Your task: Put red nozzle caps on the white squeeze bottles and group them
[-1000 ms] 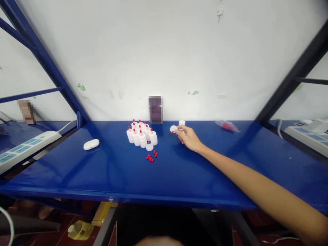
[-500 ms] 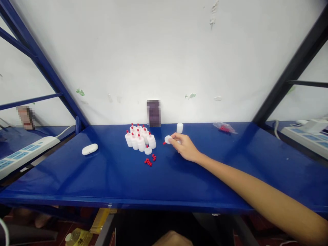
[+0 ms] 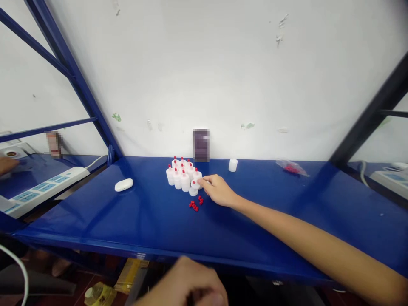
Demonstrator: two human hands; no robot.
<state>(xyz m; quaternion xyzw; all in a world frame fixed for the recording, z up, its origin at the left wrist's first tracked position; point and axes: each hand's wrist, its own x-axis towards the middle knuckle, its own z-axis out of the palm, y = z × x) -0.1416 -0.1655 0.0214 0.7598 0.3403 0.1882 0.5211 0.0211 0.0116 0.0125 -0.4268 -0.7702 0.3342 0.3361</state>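
Observation:
My right hand (image 3: 217,189) reaches across the blue table (image 3: 242,221) and holds a small white bottle with a red cap (image 3: 195,183) against the right side of a cluster of white red-capped bottles (image 3: 182,172). A low white bottle (image 3: 193,192) and several loose red caps (image 3: 195,205) lie just in front of the cluster. One white bottle without a cap (image 3: 233,165) stands alone near the wall. My left hand (image 3: 188,287) is low at the bottom edge, blurred, fingers curled, with nothing seen in it.
A white oval case (image 3: 124,185) lies to the left. A clear bag of red caps (image 3: 290,167) sits at the back right. A power strip (image 3: 41,191) lies on the neighbouring table at left, where another person's hand (image 3: 7,164) shows. Blue frame bars slant up both sides.
My right hand carried the white bottle leftward from near the lone bottle to the cluster's right side. My left hand has risen into view at the bottom. The camera shifted.

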